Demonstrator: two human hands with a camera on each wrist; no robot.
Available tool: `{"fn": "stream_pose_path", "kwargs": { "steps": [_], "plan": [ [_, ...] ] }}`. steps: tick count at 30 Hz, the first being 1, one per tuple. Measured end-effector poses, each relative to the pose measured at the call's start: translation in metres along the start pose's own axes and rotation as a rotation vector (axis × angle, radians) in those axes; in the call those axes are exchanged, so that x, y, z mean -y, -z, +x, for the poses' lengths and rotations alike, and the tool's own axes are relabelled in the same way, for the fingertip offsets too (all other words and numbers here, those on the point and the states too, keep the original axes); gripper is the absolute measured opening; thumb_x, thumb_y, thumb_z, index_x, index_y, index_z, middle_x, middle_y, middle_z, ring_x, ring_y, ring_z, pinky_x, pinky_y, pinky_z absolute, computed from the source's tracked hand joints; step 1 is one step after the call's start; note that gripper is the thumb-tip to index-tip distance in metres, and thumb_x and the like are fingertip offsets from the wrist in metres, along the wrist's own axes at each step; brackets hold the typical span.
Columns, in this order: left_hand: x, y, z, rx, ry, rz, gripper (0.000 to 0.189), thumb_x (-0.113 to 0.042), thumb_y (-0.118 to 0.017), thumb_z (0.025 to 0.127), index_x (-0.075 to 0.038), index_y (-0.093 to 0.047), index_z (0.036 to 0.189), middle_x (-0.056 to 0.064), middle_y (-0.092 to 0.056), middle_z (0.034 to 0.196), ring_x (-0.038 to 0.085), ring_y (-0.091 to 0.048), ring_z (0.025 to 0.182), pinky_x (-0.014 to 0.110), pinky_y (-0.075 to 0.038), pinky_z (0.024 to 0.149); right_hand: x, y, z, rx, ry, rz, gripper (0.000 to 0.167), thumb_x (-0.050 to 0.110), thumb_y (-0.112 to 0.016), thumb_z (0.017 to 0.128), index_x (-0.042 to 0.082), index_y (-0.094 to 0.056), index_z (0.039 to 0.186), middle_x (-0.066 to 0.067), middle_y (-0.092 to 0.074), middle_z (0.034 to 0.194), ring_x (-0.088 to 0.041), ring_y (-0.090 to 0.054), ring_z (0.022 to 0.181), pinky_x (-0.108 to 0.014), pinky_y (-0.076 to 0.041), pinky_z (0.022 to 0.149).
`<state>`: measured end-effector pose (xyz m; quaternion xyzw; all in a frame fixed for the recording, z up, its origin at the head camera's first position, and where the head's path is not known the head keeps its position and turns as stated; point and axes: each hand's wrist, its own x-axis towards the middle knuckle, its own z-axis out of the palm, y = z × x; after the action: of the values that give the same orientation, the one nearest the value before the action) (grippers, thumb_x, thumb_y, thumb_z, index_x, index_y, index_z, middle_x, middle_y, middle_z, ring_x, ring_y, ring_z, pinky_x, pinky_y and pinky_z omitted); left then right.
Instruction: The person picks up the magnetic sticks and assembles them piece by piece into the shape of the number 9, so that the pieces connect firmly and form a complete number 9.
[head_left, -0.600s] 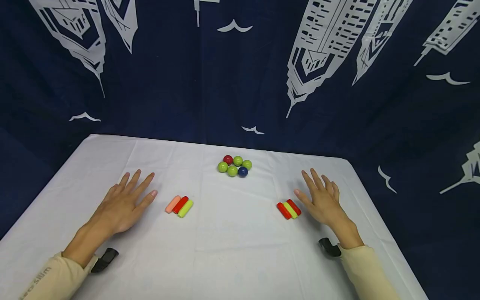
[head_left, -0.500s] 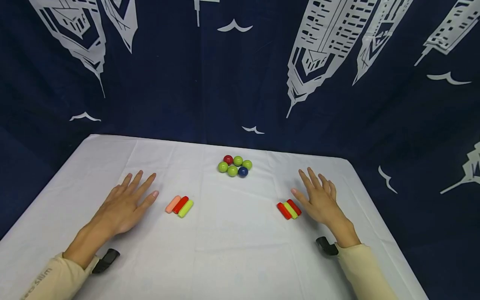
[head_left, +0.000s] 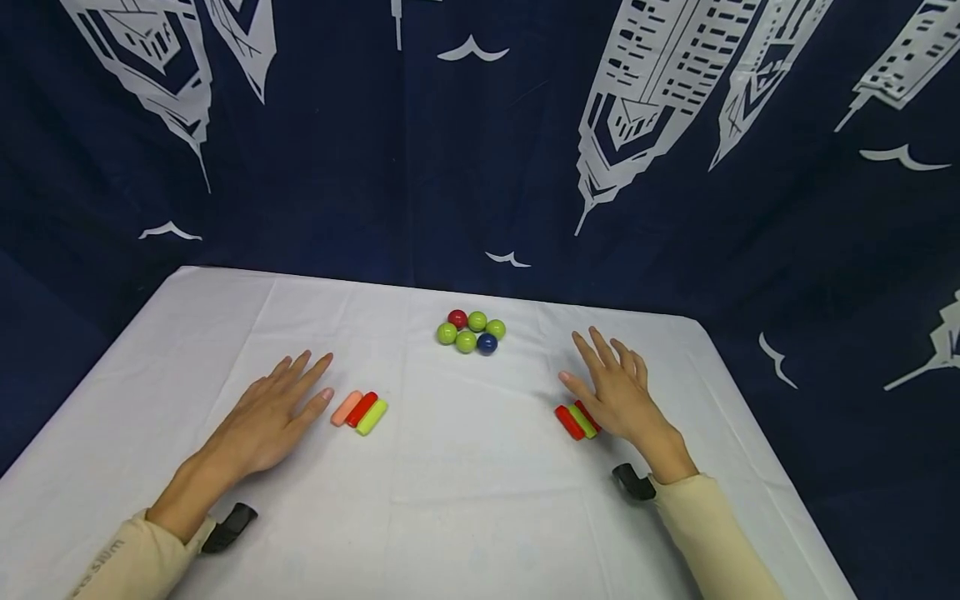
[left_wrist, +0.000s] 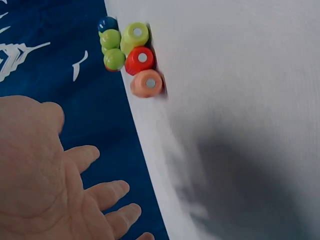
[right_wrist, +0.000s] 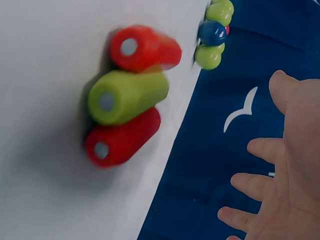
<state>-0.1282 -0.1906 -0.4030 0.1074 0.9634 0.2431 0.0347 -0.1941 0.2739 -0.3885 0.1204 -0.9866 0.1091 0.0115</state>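
The left hand hangs over the desk, its fingers spread wide, and three sticks, pink, red and yellow, lie side by side at its three o'clock. The right hand has its fingers wide too; three more sticks, red, yellow and red, lie at its eight o'clock, one partly hidden by it in the head view. Six balls sit together at the desk's twelve o'clock.

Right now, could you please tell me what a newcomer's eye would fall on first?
Probably the glossy balls near the white table's far edge. Next, the left trio of bright sticks beside the left hand, and the right trio, partly hidden by the right hand in the head view.
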Motion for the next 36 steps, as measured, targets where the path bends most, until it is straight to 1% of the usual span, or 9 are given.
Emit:
{"fn": "stream_pose_path", "kwargs": {
  "steps": [7, 12, 16, 19, 22, 25, 27, 32, 36],
  "plan": [
    [0.0, -0.007, 0.005, -0.031, -0.057, -0.078, 0.061, -0.046, -0.041, 0.106, -0.018, -0.028, 0.159, 0.024, -0.023, 0.163, 0.05, -0.02, 0.148, 0.068, -0.016, 0.114, 0.014, -0.004, 0.012, 0.002, 0.032, 0.008, 0.074, 0.056, -0.043, 0.102, 0.014, -0.023, 0.16, -0.019, -0.014, 0.166, -0.052, -0.013, 0.148, -0.065, -0.004, 0.115],
    [0.0, -0.012, 0.007, -0.03, -0.065, -0.139, 0.059, -0.041, -0.048, 0.105, -0.018, -0.032, 0.157, 0.025, -0.028, 0.16, 0.049, -0.024, 0.145, 0.069, -0.021, 0.111, 0.025, -0.007, 0.02, -0.002, 0.053, 0.02, 0.073, 0.057, -0.043, 0.102, 0.015, -0.026, 0.159, -0.019, -0.016, 0.165, -0.05, -0.016, 0.148, -0.065, -0.007, 0.115],
    [0.001, -0.015, 0.008, -0.045, -0.074, -0.177, 0.057, -0.036, -0.052, 0.104, -0.016, -0.036, 0.155, 0.024, -0.036, 0.154, 0.046, -0.031, 0.138, 0.068, -0.028, 0.107, 0.034, -0.009, 0.027, -0.012, 0.068, 0.029, 0.071, 0.057, -0.043, 0.102, 0.016, -0.029, 0.159, -0.018, -0.02, 0.165, -0.047, -0.019, 0.147, -0.065, -0.011, 0.115],
    [0.002, -0.017, 0.009, -0.046, -0.075, -0.19, 0.057, -0.034, -0.056, 0.102, -0.015, -0.039, 0.153, 0.022, -0.044, 0.148, 0.04, -0.037, 0.127, 0.063, -0.036, 0.101, 0.039, -0.012, 0.032, -0.013, 0.078, 0.04, 0.07, 0.057, -0.043, 0.102, 0.019, -0.03, 0.158, -0.017, -0.022, 0.164, -0.046, -0.022, 0.146, -0.064, -0.013, 0.115],
    [0.004, -0.018, 0.011, -0.035, -0.06, -0.219, 0.056, -0.032, -0.061, 0.1, -0.016, -0.043, 0.151, 0.019, -0.051, 0.138, 0.033, -0.041, 0.117, 0.052, -0.042, 0.091, 0.044, -0.015, 0.037, -0.012, 0.085, 0.062, 0.068, 0.056, -0.045, 0.102, 0.021, -0.031, 0.158, -0.017, -0.024, 0.163, -0.046, -0.025, 0.144, -0.065, -0.015, 0.114],
    [0.007, -0.021, 0.014, -0.028, -0.046, -0.27, 0.054, -0.028, -0.064, 0.099, -0.017, -0.046, 0.148, 0.015, -0.056, 0.128, 0.028, -0.045, 0.109, 0.04, -0.041, 0.083, 0.051, -0.018, 0.042, -0.007, 0.097, 0.088, 0.067, 0.055, -0.048, 0.101, 0.021, -0.033, 0.157, -0.018, -0.027, 0.161, -0.046, -0.028, 0.142, -0.066, -0.017, 0.114],
    [0.009, -0.022, 0.016, -0.024, -0.039, -0.313, 0.052, -0.024, -0.065, 0.098, -0.016, -0.049, 0.146, 0.013, -0.058, 0.123, 0.027, -0.047, 0.105, 0.037, -0.04, 0.082, 0.054, -0.02, 0.046, 0.003, 0.105, 0.112, 0.066, 0.053, -0.05, 0.101, 0.021, -0.034, 0.157, -0.018, -0.029, 0.16, -0.047, -0.03, 0.141, -0.067, -0.02, 0.113],
    [0.01, -0.025, 0.02, -0.021, -0.027, -0.398, 0.045, -0.017, -0.067, 0.096, -0.012, -0.055, 0.139, 0.011, -0.062, 0.113, 0.025, -0.049, 0.099, 0.037, -0.04, 0.083, 0.062, -0.023, 0.053, 0.068, 0.11, 0.198, 0.063, 0.051, -0.05, 0.102, 0.023, -0.035, 0.156, -0.018, -0.035, 0.157, -0.044, -0.033, 0.139, -0.066, -0.029, 0.111],
    [0.009, -0.026, 0.019, -0.017, 0.005, -0.425, 0.043, -0.018, -0.069, 0.094, -0.012, -0.058, 0.135, 0.009, -0.062, 0.11, 0.024, -0.047, 0.1, 0.036, -0.038, 0.082, 0.067, -0.027, 0.06, 0.127, 0.107, 0.276, 0.061, 0.046, -0.05, 0.103, 0.022, -0.034, 0.157, -0.018, -0.038, 0.155, -0.042, -0.035, 0.139, -0.063, -0.031, 0.112]
  ]
}}
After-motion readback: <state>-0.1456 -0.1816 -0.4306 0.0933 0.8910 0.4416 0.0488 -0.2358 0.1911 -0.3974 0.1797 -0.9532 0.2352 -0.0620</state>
